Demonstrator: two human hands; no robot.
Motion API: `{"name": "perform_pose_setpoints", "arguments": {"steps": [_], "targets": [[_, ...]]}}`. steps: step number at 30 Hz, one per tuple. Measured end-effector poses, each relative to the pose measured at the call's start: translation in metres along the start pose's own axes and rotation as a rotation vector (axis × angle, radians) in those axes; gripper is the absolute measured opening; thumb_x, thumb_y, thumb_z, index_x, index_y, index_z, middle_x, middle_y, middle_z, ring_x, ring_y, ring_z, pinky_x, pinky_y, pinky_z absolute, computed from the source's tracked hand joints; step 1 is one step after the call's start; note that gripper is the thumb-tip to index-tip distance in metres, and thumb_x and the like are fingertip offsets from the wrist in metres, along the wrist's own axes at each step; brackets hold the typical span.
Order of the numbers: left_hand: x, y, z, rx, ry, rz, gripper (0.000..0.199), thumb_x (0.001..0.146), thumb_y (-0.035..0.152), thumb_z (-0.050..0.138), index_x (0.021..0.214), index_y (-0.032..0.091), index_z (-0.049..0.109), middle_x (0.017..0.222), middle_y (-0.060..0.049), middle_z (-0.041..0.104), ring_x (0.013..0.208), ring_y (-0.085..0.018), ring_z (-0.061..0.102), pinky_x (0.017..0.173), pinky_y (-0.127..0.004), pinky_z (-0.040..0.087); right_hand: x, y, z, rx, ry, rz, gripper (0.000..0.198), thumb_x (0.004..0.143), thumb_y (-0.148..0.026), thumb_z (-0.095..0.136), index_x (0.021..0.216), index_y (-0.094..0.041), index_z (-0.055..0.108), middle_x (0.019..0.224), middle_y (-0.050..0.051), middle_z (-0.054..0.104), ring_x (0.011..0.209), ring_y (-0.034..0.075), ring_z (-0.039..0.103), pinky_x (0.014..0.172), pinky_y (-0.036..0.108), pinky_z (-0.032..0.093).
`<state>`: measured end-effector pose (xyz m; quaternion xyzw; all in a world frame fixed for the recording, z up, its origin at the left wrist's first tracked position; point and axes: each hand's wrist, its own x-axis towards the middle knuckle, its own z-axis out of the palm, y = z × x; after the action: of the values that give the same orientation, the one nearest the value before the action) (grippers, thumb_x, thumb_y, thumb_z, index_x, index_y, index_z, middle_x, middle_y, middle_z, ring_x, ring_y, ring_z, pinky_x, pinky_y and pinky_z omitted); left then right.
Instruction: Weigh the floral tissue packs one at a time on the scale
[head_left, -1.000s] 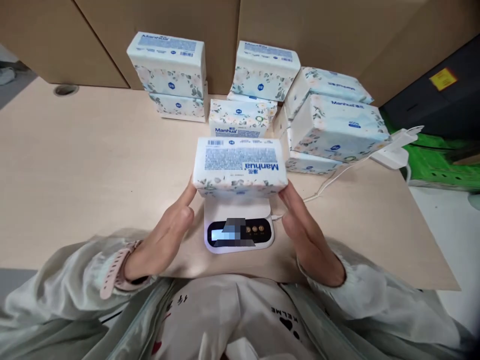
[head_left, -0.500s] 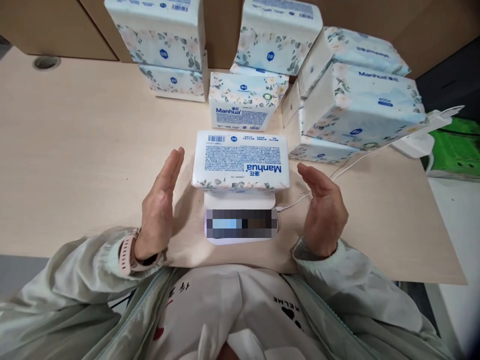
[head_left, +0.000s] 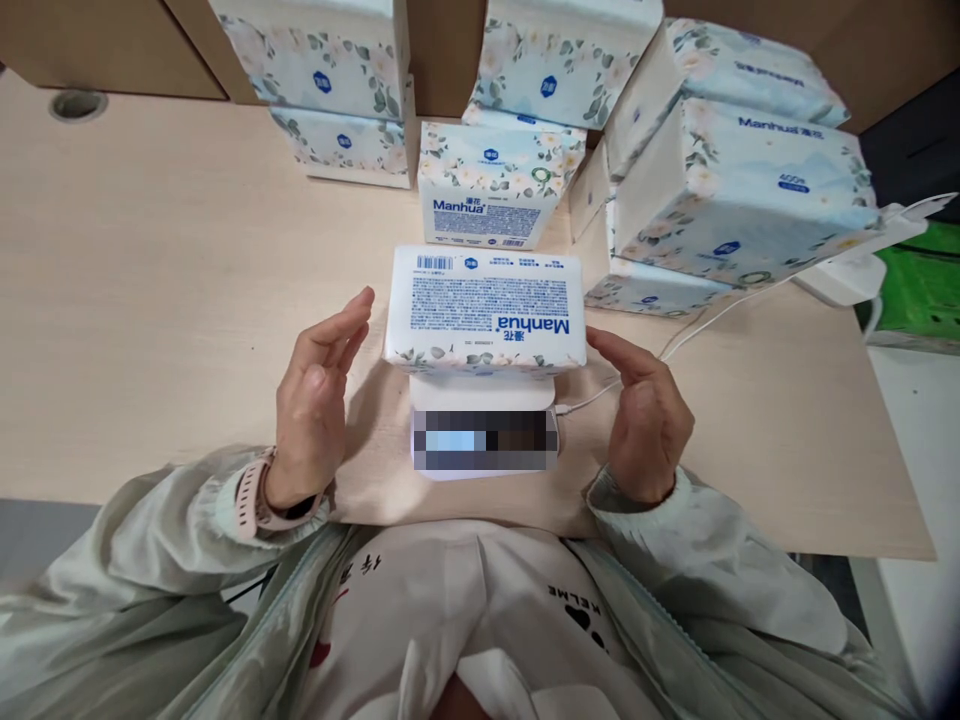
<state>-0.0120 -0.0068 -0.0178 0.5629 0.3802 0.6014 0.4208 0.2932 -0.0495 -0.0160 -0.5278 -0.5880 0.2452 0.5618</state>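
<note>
A tissue pack (head_left: pixel 484 310) with blue print and a floral edge rests on a white device that looks like a scale (head_left: pixel 480 395), its display blurred out. To the left of the pack, my left hand (head_left: pixel 319 405) is held upright with fingers stretched out and a gap between it and the pack. My right hand (head_left: pixel 645 415) is on the other side, fingers extended; its fingertips are at the pack's right edge, and whether they touch I cannot tell. Neither hand holds anything.
Behind stand stacked tissue packs at left (head_left: pixel 337 145), in the middle (head_left: pixel 487 185) and at right (head_left: pixel 742 190). A white cable (head_left: pixel 694 335) runs from the device to a power strip (head_left: pixel 844 275). A green item (head_left: pixel 911 290) lies beyond the table's right edge. A cable hole (head_left: pixel 79 105) is at back left.
My right hand's fingertips have come in to the pack's right edge. My left fingers have bent slightly toward the pack. The whole view has shifted a little.
</note>
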Motion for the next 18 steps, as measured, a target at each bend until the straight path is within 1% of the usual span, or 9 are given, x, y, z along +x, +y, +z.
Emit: {"name": "perform_pose_setpoints", "arguments": {"steps": [3,7,10,13,16,18], "targets": [[-0.001,-0.001,-0.001,-0.001,-0.004,0.003,0.054,0.111,0.060,0.049,0.146,0.030,0.077,0.163,-0.003,0.068,0.160,-0.028,0.056,0.137,-0.046,0.044,-0.001,0.001,-0.001,0.002,-0.012,-0.005,0.041,0.113,-0.045,0.050,0.142,-0.037,0.077,0.145,0.005,0.080,0.144,0.035,0.071,0.126,0.066,0.055],[-0.001,0.000,0.000,0.009,0.013,-0.020,0.051,0.109,0.060,0.053,0.144,0.031,0.078,0.162,-0.003,0.069,0.160,-0.032,0.056,0.137,-0.052,0.044,-0.002,0.003,-0.001,-0.003,-0.015,-0.021,0.040,0.112,-0.044,0.050,0.142,-0.040,0.077,0.145,0.003,0.080,0.142,0.034,0.072,0.123,0.064,0.056],[-0.001,-0.001,0.001,-0.019,0.029,-0.040,0.055,0.107,0.065,0.057,0.141,0.028,0.080,0.160,-0.007,0.070,0.160,-0.034,0.057,0.137,-0.053,0.045,-0.001,0.005,-0.001,-0.020,-0.028,-0.066,0.041,0.113,-0.042,0.049,0.142,-0.039,0.077,0.143,0.003,0.081,0.138,0.033,0.073,0.119,0.063,0.058],[0.000,-0.002,0.001,-0.039,0.043,-0.066,0.058,0.105,0.067,0.061,0.140,0.026,0.081,0.159,-0.011,0.070,0.159,-0.036,0.057,0.137,-0.053,0.046,-0.001,0.007,-0.001,-0.052,-0.033,-0.080,0.042,0.113,-0.042,0.047,0.141,-0.038,0.078,0.140,0.004,0.082,0.135,0.033,0.074,0.116,0.062,0.060],[0.000,-0.004,-0.001,-0.031,0.040,-0.076,0.058,0.105,0.068,0.061,0.140,0.026,0.081,0.158,-0.011,0.071,0.159,-0.038,0.058,0.136,-0.055,0.047,0.000,0.010,-0.001,-0.061,-0.036,-0.083,0.041,0.113,-0.039,0.048,0.141,-0.041,0.078,0.138,0.003,0.082,0.134,0.032,0.074,0.116,0.061,0.060],[-0.001,-0.006,-0.003,-0.022,0.005,-0.059,0.058,0.106,0.066,0.060,0.144,0.028,0.080,0.159,-0.009,0.070,0.159,-0.037,0.057,0.137,-0.055,0.046,0.000,0.011,-0.001,-0.088,-0.056,-0.106,0.043,0.113,-0.038,0.048,0.145,-0.043,0.076,0.140,0.002,0.081,0.136,0.033,0.072,0.117,0.062,0.060]]}}
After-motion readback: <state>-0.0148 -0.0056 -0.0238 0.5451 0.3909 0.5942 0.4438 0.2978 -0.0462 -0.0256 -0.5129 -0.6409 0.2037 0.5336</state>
